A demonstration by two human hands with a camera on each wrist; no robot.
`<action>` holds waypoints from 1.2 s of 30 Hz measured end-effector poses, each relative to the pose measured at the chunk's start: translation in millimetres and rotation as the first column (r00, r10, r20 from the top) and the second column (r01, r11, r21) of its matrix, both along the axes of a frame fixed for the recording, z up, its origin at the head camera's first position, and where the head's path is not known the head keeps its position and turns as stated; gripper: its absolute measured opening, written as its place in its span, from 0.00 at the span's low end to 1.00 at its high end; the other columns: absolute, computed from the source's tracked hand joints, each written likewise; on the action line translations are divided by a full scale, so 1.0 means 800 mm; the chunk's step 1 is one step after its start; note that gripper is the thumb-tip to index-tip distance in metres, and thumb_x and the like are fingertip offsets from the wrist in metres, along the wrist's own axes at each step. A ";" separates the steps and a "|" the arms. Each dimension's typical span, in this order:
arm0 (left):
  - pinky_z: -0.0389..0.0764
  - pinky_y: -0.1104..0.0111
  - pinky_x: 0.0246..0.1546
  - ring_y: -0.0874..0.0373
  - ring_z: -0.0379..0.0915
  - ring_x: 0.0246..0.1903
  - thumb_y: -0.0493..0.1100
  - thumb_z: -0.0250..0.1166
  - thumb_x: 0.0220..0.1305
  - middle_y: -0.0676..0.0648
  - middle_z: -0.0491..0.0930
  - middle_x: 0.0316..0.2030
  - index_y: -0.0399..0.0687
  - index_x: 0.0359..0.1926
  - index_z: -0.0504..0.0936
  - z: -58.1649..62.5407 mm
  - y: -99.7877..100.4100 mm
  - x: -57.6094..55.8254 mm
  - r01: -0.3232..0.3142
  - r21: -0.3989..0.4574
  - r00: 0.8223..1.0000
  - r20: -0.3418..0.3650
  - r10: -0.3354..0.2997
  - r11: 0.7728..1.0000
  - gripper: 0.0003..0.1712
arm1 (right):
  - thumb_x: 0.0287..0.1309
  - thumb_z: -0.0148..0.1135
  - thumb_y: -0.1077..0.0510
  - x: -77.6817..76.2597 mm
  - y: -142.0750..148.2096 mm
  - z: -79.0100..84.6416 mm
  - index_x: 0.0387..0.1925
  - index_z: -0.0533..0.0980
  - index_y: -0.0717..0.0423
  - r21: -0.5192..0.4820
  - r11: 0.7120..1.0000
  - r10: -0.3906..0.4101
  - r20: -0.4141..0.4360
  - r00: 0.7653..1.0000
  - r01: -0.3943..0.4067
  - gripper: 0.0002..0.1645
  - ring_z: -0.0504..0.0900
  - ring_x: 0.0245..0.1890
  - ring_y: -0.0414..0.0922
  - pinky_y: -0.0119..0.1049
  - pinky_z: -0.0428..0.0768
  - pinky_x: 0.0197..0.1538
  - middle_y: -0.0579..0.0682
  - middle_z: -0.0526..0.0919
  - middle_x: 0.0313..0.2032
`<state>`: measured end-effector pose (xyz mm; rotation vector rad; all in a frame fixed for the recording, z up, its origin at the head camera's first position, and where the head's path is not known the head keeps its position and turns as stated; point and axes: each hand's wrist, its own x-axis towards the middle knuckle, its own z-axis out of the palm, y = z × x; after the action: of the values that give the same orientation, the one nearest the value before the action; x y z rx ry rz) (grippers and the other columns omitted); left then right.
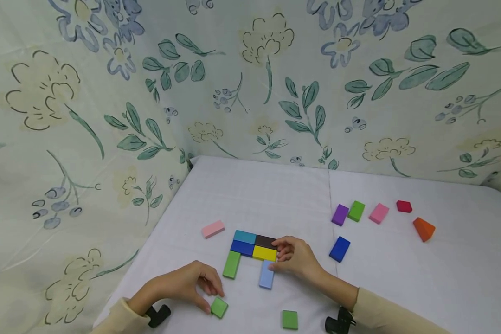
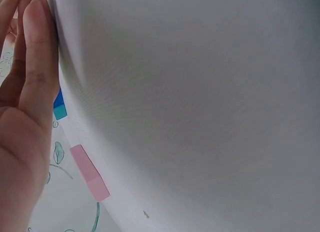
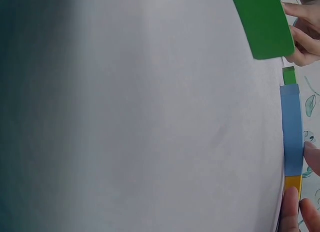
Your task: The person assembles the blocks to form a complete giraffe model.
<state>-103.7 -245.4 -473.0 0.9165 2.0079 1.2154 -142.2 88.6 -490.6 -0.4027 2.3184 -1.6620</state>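
My left hand [image 1: 192,283] is bent over the table at the front left, its thumb and index fingertips spread beside a small green square block [image 1: 219,307]. The thumb tip looks to touch that block's left corner. My right hand [image 1: 298,260] reaches from the right to the block arrangement. Its index fingertip touches the right end of a dark brown block [image 1: 265,241], and its thumb touches the upper part of a light blue block [image 1: 266,278]. Between them lies a yellow block [image 1: 264,253]. A teal block [image 1: 245,236], blue block [image 1: 242,248] and upright-lying green block [image 1: 231,265] adjoin on the left.
A pale pink block [image 1: 213,229] lies left of the arrangement, and another green square block [image 1: 290,320] near the front. To the right lie a dark blue block [image 1: 340,249], purple block [image 1: 340,215], pink block [image 1: 378,213], red block [image 1: 404,206] and orange block [image 1: 424,229].
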 end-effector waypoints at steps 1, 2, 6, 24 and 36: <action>0.83 0.67 0.42 0.62 0.81 0.38 0.41 0.80 0.49 0.54 0.85 0.41 0.50 0.44 0.88 0.000 0.000 0.000 0.001 -0.001 1.000 -0.005 -0.001 1.000 0.19 | 0.40 0.82 0.66 0.000 0.000 0.000 0.49 0.79 0.68 -0.001 1.000 -0.001 0.002 1.000 0.001 0.32 0.80 0.28 0.44 0.28 0.83 0.35 0.56 0.79 0.31; 0.83 0.67 0.42 0.62 0.81 0.38 0.41 0.80 0.49 0.54 0.85 0.40 0.50 0.43 0.88 0.000 0.000 0.000 0.002 -0.001 1.000 -0.007 -0.002 1.000 0.18 | 0.40 0.82 0.66 0.000 0.000 0.000 0.49 0.79 0.68 -0.001 1.000 -0.002 0.003 1.000 0.002 0.32 0.80 0.28 0.44 0.28 0.83 0.35 0.56 0.79 0.31; 0.83 0.68 0.41 0.63 0.81 0.38 0.42 0.81 0.48 0.55 0.85 0.40 0.50 0.43 0.88 -0.001 -0.001 -0.001 0.006 -0.008 1.000 -0.015 -0.006 1.000 0.18 | 0.39 0.82 0.66 0.000 0.000 0.001 0.49 0.79 0.68 0.000 1.000 -0.003 0.003 1.000 0.003 0.32 0.80 0.28 0.44 0.29 0.83 0.36 0.56 0.79 0.31; 0.84 0.69 0.39 0.64 0.81 0.36 0.41 0.80 0.49 0.58 0.85 0.37 0.50 0.42 0.88 -0.005 -0.002 -0.002 0.006 -0.001 0.999 -0.051 -0.006 1.000 0.17 | 0.39 0.83 0.65 -0.001 0.001 -0.003 0.49 0.79 0.68 -0.004 1.000 0.001 -0.009 1.000 -0.001 0.32 0.80 0.28 0.45 0.29 0.83 0.37 0.56 0.79 0.31; 0.84 0.67 0.41 0.60 0.83 0.36 0.35 0.80 0.48 0.53 0.85 0.37 0.46 0.41 0.87 -0.005 -0.006 -0.006 -0.177 0.005 0.984 0.006 0.177 0.984 0.18 | 0.39 0.83 0.65 -0.002 0.001 -0.004 0.48 0.79 0.68 -0.008 1.000 0.007 -0.014 1.000 -0.007 0.32 0.80 0.29 0.45 0.29 0.83 0.37 0.56 0.79 0.31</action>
<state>-108.6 -250.5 -477.3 0.7482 2.1188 1.3173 -143.5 89.6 -493.6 -0.4247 2.3180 -1.6718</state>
